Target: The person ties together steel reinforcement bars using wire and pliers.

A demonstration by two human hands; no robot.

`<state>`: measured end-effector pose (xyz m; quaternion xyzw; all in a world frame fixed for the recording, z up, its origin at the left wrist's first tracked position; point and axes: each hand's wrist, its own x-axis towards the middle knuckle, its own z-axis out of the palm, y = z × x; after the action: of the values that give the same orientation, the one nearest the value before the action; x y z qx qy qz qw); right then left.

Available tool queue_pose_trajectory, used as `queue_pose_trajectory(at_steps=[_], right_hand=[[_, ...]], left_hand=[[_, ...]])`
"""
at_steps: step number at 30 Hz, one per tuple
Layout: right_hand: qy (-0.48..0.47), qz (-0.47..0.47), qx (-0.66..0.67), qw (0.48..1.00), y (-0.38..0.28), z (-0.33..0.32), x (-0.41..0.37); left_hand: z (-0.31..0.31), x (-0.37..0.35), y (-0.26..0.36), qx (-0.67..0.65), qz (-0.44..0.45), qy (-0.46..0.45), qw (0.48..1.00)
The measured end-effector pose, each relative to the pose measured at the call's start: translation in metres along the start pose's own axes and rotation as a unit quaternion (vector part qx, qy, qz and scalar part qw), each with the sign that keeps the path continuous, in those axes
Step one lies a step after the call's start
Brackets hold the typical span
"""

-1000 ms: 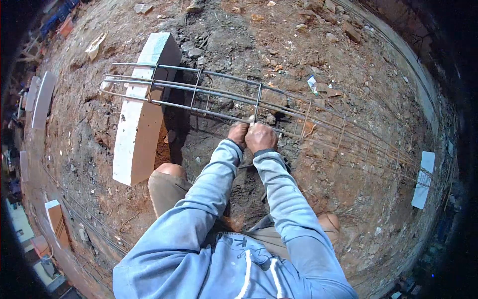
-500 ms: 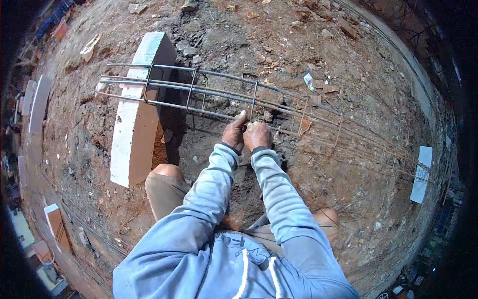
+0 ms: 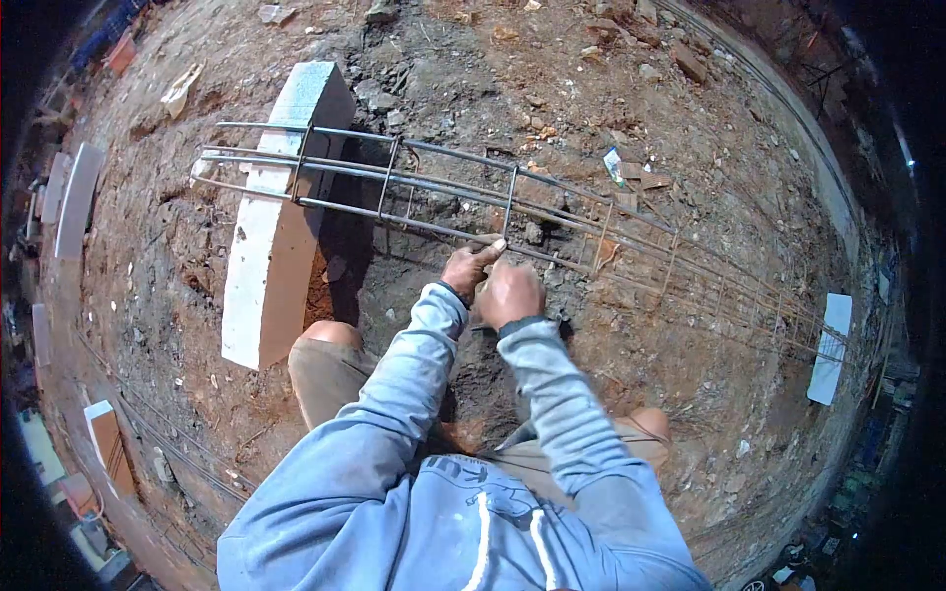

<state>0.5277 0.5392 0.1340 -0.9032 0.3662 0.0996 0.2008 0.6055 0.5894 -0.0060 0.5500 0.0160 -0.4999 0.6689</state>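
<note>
A long rebar cage [image 3: 443, 184] of steel bars with square stirrups spans from left to right ahead of me. Its left end rests across a white block [image 3: 252, 266], and its far right end reaches another white block [image 3: 833, 345]. My left hand [image 3: 471, 268] is closed at the near bottom bar, with thumb and fingers pinching where a stirrup [image 3: 509, 202] meets it. Just below and to the right, my right hand [image 3: 514, 294] is a fist, slightly blurred, apart from the bar. Whatever it holds is hidden.
Rough soil with stones and rubble surrounds the cage. A brown brick piece [image 3: 689, 63] and a small wrapper [image 3: 613, 164] lie beyond it. More white blocks [image 3: 79, 202] stand at the left, and thin bars [image 3: 187, 443] lie along the lower left.
My right hand has drawn down from the bar, toward me, and turned. My left thumb and fingers have shifted right, onto the joint of stirrup and bar. The cage looks nearly unmoved.
</note>
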Motion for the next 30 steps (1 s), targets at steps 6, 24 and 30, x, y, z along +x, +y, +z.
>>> queue_pose_trajectory(at_steps=[6,24,30], right_hand=[[0.057,-0.045,-0.024,0.997,0.029,-0.021,0.052],[-0.199,0.423,0.608,0.642,0.155,0.238,-0.083],[-0.044,0.473,0.266,0.839,0.155,0.158,0.004]], left_hand=[[0.015,-0.012,0.014,0.013,-0.061,0.033,0.998],[0.019,-0.019,0.012,0.128,-0.007,0.009,0.992],[0.014,-0.017,0.023,0.289,0.041,0.009,0.956]])
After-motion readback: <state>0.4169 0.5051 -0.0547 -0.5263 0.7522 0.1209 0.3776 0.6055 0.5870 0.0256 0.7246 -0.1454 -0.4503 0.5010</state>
